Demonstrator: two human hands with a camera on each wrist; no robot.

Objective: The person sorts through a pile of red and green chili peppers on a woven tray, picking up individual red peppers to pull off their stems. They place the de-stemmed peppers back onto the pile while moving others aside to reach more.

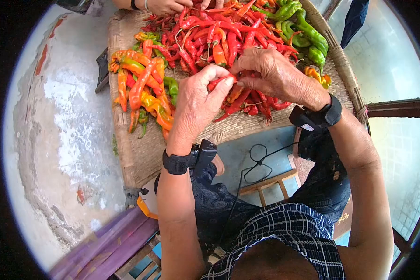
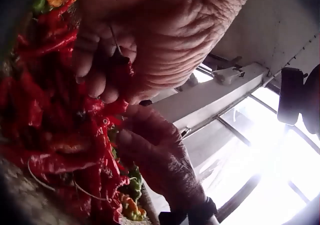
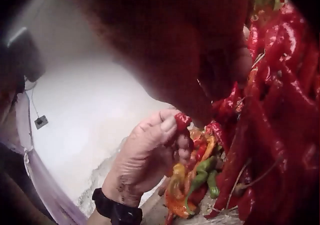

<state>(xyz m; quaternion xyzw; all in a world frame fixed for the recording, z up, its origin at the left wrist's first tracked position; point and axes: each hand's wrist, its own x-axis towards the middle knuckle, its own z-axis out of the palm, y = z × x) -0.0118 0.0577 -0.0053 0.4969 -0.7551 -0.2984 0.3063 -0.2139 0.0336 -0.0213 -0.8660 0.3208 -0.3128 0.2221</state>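
My left hand (image 1: 198, 100) pinches a red chili pepper (image 1: 221, 82) between thumb and fingers, above the pile. Its thin stem shows against the palm in the left wrist view, where my left hand (image 2: 165, 40) fills the top. My right hand (image 1: 280, 77) bends in from the other side, its thumb and fingertips at the far end of the same pepper. In the left wrist view the right hand (image 2: 157, 152) grips close to that end. Below both hands lies a heap of red chili peppers (image 1: 191, 44), some with long dry stems.
A woven tray (image 1: 140, 161) bears the peppers. Orange peppers (image 1: 142, 86) lie at its left, green peppers (image 1: 308, 35) at the far right. Across the tray another person's hand (image 1: 165, 5) reaches into the heap. A wooden stool (image 1: 268, 184) and black cable (image 1: 256, 163) are below.
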